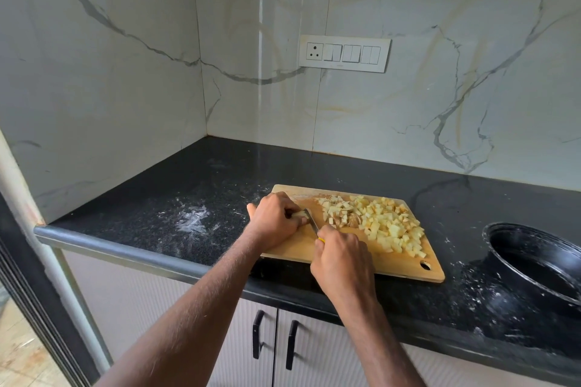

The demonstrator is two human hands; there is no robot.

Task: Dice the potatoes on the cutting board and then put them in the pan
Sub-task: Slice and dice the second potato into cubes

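- The marble-look wall (440,72) runs round the corner behind the counter, pale with grey and tan veins, glossy enough to catch reflections.
- The black speckled countertop (188,192) fills the corner below it, with a rounded metal front edge and smears of white powder (191,218) left of the board and more specks by the pan.
- Grey ribbed cabinet doors (314,355) sit under the counter, with two black handles (257,336) side by side.
- The black pan (534,261) stands on the counter at the right, near the board but apart from it, partly cut off by the frame edge; what shows of its inside holds no potato.
- The wooden cutting board (405,267) lies near the counter's front edge, with a hanging hole at its near right corner.
- A white switch panel (344,53) is fixed to the wall above the board, one socket and a row of switches.
- The diced potatoes (386,226) are heaped across the right half of the board, pale yellow cubes, some with brownish skin.
- The left hand (275,220) is curled over the board's left end, fingertips pinning down a small potato piece (300,214).
- The right hand (342,261) is closed round the knife (312,221), a sliver of yellow handle showing at the thumb, the blade slanting down just beside the left fingers, against that piece.
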